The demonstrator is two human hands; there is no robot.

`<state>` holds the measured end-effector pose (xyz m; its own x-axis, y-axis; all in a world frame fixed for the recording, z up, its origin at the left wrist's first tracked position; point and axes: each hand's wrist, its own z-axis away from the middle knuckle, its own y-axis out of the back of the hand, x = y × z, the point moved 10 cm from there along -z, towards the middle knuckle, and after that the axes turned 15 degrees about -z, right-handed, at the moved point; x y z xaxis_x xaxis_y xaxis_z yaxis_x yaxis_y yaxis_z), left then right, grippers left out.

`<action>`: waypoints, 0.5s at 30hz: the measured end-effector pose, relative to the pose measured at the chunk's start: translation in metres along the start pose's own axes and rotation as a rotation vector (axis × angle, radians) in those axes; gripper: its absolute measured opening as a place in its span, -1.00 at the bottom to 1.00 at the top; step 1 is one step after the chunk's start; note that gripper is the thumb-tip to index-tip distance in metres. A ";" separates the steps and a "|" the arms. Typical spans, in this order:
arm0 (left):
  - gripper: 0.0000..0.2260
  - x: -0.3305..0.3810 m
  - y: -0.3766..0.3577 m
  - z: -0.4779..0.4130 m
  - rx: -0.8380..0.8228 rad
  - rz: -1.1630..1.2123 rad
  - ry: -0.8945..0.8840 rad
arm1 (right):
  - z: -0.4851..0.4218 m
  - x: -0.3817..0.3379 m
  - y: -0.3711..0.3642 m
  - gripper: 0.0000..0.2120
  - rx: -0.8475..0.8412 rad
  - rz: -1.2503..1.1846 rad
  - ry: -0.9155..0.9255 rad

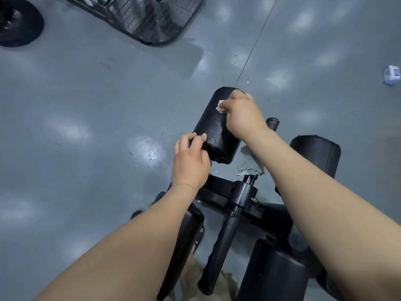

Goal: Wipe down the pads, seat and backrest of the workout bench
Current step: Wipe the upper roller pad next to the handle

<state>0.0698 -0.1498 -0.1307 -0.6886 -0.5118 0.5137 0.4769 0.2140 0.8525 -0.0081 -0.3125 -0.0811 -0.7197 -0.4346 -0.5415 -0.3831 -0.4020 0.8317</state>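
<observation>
The left hand (189, 161) grips the near end of a black roller pad (213, 124), its fingers (195, 136) curled over the top. The right hand (244, 115) holds a small pale cloth (220, 106) against the pad's far end, and the cloth peeks out just left of its fingers (247, 97). Droplets glisten on the pad between the two sets of fingers. A second pad (315, 155) sits right of the right fingers. The black frame post (227, 233) lies below both hands, over the glossy grey floor (86, 105).
</observation>
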 end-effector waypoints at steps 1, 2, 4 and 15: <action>-0.62 -0.001 0.000 0.000 -0.001 0.004 0.001 | 0.005 -0.003 -0.003 -0.71 -0.005 0.000 0.011; -0.62 -0.001 0.000 0.000 0.000 0.008 0.001 | 0.009 -0.006 -0.006 -0.71 -0.014 0.004 0.019; -0.60 -0.001 0.000 -0.001 -0.001 0.023 0.004 | 0.019 -0.013 -0.012 -0.73 -0.034 0.014 0.029; -0.50 -0.005 0.003 0.002 0.009 0.128 0.031 | 0.068 -0.036 -0.035 -0.77 -0.043 -0.005 0.097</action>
<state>0.0736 -0.1446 -0.1308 -0.6056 -0.5051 0.6150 0.5548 0.2860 0.7813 -0.0083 -0.2277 -0.0824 -0.6578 -0.5073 -0.5568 -0.3603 -0.4373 0.8240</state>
